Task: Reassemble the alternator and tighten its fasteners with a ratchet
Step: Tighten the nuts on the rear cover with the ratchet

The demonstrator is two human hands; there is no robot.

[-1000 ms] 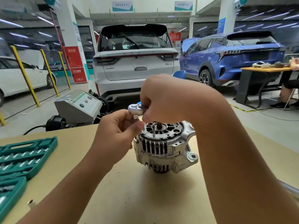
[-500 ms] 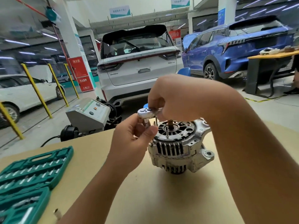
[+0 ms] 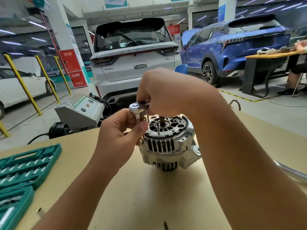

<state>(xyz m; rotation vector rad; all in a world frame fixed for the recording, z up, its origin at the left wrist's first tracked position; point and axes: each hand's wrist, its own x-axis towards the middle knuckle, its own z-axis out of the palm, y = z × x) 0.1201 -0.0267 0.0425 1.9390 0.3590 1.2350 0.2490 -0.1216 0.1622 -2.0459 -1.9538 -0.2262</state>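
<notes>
Right hand (image 3: 167, 93): fingers curled round the ratchet (image 3: 137, 108) handle. Left hand (image 3: 121, 135): thumb and fingers pinching the socket beneath the ratchet head, steadying it at the housing's left edge. Alternator (image 3: 167, 143): upright on the tan table (image 3: 149, 196), housing halves joined, shaft and one long bolt (image 3: 158, 128) standing proud on top. Progress, judged: assembly largely done; one fastener being tightened, the proud bolt apparently left. Green socket case (image 3: 25, 165): open, well to the left
</notes>
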